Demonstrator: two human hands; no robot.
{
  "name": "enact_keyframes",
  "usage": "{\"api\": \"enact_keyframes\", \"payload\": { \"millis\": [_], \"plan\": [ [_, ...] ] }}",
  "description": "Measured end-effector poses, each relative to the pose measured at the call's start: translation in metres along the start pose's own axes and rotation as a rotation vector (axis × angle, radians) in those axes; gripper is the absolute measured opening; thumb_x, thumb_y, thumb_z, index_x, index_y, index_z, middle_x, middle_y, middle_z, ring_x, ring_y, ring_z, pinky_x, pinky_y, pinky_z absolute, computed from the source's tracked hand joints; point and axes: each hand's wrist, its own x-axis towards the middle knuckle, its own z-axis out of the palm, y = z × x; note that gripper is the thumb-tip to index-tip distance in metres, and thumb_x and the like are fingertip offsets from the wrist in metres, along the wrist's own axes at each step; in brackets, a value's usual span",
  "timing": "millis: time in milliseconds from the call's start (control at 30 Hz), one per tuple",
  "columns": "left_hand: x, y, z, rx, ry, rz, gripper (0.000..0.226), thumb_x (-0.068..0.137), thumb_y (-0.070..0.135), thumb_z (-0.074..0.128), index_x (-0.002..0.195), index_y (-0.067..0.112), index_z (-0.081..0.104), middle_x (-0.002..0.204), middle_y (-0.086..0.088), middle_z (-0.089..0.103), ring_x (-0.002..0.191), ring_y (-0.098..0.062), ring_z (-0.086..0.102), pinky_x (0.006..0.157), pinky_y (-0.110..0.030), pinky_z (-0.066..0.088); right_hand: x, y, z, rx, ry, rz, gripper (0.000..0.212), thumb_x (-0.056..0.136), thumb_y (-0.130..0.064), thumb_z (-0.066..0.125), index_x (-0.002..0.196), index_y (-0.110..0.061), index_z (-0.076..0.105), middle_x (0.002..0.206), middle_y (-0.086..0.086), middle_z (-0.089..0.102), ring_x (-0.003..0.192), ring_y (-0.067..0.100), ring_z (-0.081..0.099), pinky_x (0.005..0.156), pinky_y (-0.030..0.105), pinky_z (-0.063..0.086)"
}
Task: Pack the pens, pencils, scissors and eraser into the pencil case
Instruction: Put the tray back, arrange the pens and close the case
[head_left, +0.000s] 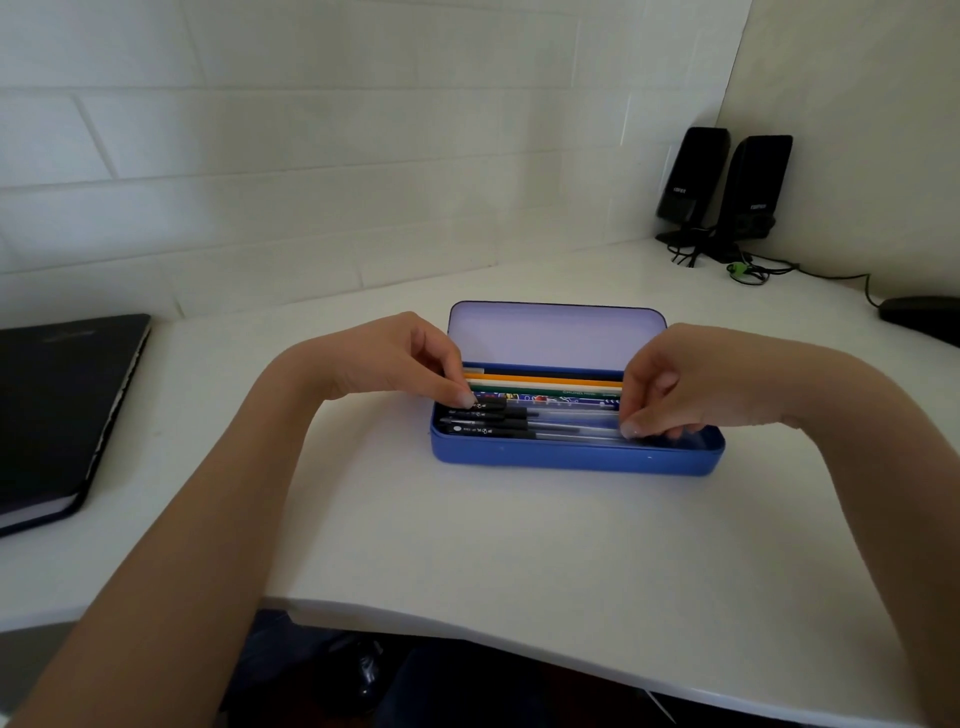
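Two hands — left hand (410, 361), right hand (670, 387) — on pens (519, 423)

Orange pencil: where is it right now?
In the head view the orange pencil lies lengthwise inside the open blue pencil case, near its hinged back wall, between the left hand and right hand.

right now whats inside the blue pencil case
Inside the open pencil case: pens in front, pencils behind. The left hand and right hand cover both ends; no scissors or eraser visible.
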Motion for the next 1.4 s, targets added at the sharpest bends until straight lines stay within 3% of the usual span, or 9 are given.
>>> {"api": "enact_keyframes", "payload": {
  "millis": [167,267,367,467,567,867,1167,1400],
  "plan": [
    [-0.001,0.002,-0.001,-0.003,0.005,0.022,0.018,0.060,0.035,0.077,0.073,0.024,0.076,0.079,0.003,0.074,0.079,-0.008,0.064,0.082,-0.027,0.048,0.001,0.000,0.000,0.031,0.031,-0.012,0.012,0.079,-0.025,0.071,0.070,-0.018,0.068,0.056,-0.005,0.065,0.053,0.006,0.059,0.055,0.016,0.046],
    [-0.001,0.002,-0.003,-0.047,0.101,0.039,0.019,0.065,0.042,0.071,0.074,0.026,0.075,0.077,0.009,0.071,0.072,-0.003,0.057,0.070,-0.021,0.045,0.000,0.005,-0.008,0.115,0.093,0.006,0.016,0.075,-0.029,0.075,0.073,-0.015,0.067,0.064,0.000,0.070,0.055,0.008,0.060,0.054,0.017,0.047],
    [0.001,0.001,-0.005,-0.063,0.191,0.030,0.014,0.067,0.040,0.070,0.069,0.026,0.073,0.072,0.013,0.069,0.068,-0.001,0.055,0.066,-0.018,0.043,-0.003,0.008,-0.010,0.048,0.036,0.028,0.021,0.070,-0.034,0.077,0.070,-0.018,0.064,0.058,-0.002,0.067,0.051,0.005,0.055,0.054,0.017,0.043],
    [0.001,-0.001,-0.004,-0.020,0.129,0.019,0.023,0.058,0.046,0.071,0.068,0.026,0.071,0.071,0.010,0.066,0.069,-0.004,0.054,0.064,-0.017,0.044,-0.002,0.007,-0.006,-0.055,-0.024,0.038,0.021,0.071,-0.038,0.075,0.068,-0.020,0.063,0.059,0.000,0.067,0.056,0.010,0.057,0.059,0.021,0.045],
    [0.001,-0.002,-0.003,0.000,0.054,0.001,0.015,0.064,0.038,0.074,0.069,0.025,0.070,0.067,0.013,0.066,0.065,-0.002,0.055,0.065,-0.019,0.043,0.000,0.004,-0.004,-0.078,-0.025,0.047,0.022,0.073,-0.038,0.074,0.069,-0.019,0.063,0.061,-0.001,0.066,0.057,0.011,0.058,0.061,0.021,0.044],
    [0.002,-0.004,-0.003,-0.013,0.034,-0.009,0.016,0.065,0.040,0.071,0.073,0.026,0.069,0.069,0.013,0.066,0.067,-0.003,0.055,0.068,-0.021,0.043,-0.005,0.007,-0.010,-0.061,-0.048,0.122,0.033,0.068,-0.051,0.072,0.070,-0.018,0.071,0.063,-0.004,0.069,0.058,0.008,0.060,0.058,0.019,0.044],
    [0.002,-0.002,-0.003,-0.025,0.020,-0.010,0.023,0.059,0.043,0.073,0.075,0.027,0.070,0.074,0.008,0.066,0.072,-0.005,0.056,0.069,-0.020,0.043,-0.003,0.007,-0.007,-0.135,-0.098,0.047,0.019,0.068,-0.045,0.074,0.061,-0.027,0.070,0.050,-0.007,0.061,0.050,0.006,0.052,0.057,0.018,0.039],
    [0.001,-0.002,-0.002,-0.031,0.024,-0.010,0.023,0.057,0.041,0.074,0.075,0.026,0.070,0.077,0.005,0.067,0.074,-0.008,0.057,0.076,-0.027,0.042,-0.002,0.008,-0.008,-0.028,-0.081,0.081,0.021,0.075,-0.039,0.071,0.072,-0.018,0.074,0.053,-0.006,0.062,0.054,0.009,0.053,0.050,0.016,0.040]
  ]
}}
